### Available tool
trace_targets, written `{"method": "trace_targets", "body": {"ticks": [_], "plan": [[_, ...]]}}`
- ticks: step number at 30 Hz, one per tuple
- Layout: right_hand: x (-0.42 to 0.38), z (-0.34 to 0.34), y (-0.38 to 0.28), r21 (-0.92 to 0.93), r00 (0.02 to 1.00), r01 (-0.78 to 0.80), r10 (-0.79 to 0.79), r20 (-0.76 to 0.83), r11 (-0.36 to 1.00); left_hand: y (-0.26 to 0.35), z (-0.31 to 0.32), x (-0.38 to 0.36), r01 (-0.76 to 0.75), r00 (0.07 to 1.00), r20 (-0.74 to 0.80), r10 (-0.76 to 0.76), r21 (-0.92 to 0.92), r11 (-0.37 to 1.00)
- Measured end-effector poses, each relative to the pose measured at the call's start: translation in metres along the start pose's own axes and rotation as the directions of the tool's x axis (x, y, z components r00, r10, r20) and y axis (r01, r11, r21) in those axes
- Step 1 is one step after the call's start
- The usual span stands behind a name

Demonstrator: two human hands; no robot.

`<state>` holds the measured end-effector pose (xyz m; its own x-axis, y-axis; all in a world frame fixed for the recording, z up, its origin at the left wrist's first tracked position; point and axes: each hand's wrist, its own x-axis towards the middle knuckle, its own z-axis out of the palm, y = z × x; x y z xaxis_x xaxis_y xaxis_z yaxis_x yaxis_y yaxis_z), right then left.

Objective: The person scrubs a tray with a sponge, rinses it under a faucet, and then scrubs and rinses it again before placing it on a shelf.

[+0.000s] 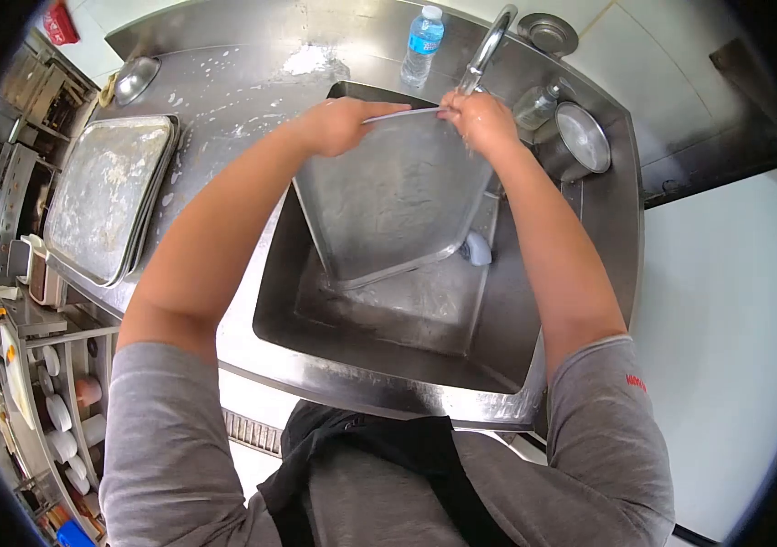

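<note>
A wet metal baking tray [393, 196] stands tilted in the sink [388, 351], its lower edge down in the basin. My left hand [338, 126] is closed on the tray's upper left rim, fingers along the edge. Just below the faucet [489, 50], my right hand [480, 118] grips the upper right corner, with water running over the fingers. A pale rounded object [476, 249] pokes out from behind the tray's right edge. The sink floor behind the tray is hidden.
Stacked baking trays [108, 196] lie on the left counter near a metal bowl [137, 79]. Behind the sink stands a water bottle [422, 46]. A metal pot [582, 137] and a clear bottle [535, 108] sit to the right. Foam spots the steel counter [224, 87].
</note>
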<state>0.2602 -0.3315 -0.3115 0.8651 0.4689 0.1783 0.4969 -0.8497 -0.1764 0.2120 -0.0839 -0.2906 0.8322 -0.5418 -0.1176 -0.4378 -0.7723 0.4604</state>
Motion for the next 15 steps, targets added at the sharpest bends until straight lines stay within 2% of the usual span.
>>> {"method": "trace_targets", "body": {"ticks": [2,3,5,6,8,9,11,12,13,14,15], "plan": [[0.005,0.020,0.001,-0.057,0.991,0.077,-0.082,-0.109,0.995,-0.015,0.011,-0.014,-0.070,0.995,-0.088,0.051,-0.225,0.972],[0.004,0.021,-0.012,-0.048,0.992,0.065,-0.070,-0.106,0.997,-0.017,0.013,-0.021,-0.069,0.996,-0.074,0.054,-0.225,0.972],[0.001,0.016,-0.044,0.037,0.945,0.313,-0.307,-0.110,0.949,-0.020,0.021,-0.036,-0.067,0.993,-0.112,0.033,-0.313,0.948],[-0.002,0.015,-0.037,0.055,0.952,0.295,-0.289,-0.098,0.954,-0.020,0.024,-0.044,-0.059,0.996,-0.086,0.033,-0.322,0.945],[0.001,0.012,-0.006,0.002,0.987,0.158,-0.158,0.033,0.987,-0.017,0.021,-0.056,-0.033,0.998,-0.062,0.007,-0.425,0.904],[-0.002,0.009,-0.003,0.008,0.988,0.149,-0.149,0.042,0.989,-0.016,0.024,-0.062,-0.021,0.997,-0.081,-0.014,-0.427,0.904],[-0.009,0.005,0.001,0.187,0.998,-0.056,0.052,0.030,0.981,-0.016,0.027,-0.072,0.009,0.997,-0.066,-0.042,-0.449,0.894],[-0.011,0.007,-0.004,0.186,0.998,-0.059,0.054,0.033,0.981,-0.013,0.026,-0.076,0.033,0.995,-0.065,-0.071,-0.463,0.886],[-0.011,0.011,-0.012,0.304,0.997,-0.014,0.036,-0.066,0.952,-0.010,0.026,-0.082,0.032,0.995,-0.065,-0.070,-0.463,0.886],[-0.013,0.012,-0.017,0.412,0.986,0.042,0.030,-0.167,0.910,-0.006,0.028,-0.090,-0.015,0.988,-0.143,-0.056,-0.451,0.893],[-0.015,0.018,-0.007,0.329,0.943,0.180,-0.068,-0.325,0.927,0.001,0.030,-0.100,-0.061,0.975,-0.219,-0.041,-0.437,0.897]]}}
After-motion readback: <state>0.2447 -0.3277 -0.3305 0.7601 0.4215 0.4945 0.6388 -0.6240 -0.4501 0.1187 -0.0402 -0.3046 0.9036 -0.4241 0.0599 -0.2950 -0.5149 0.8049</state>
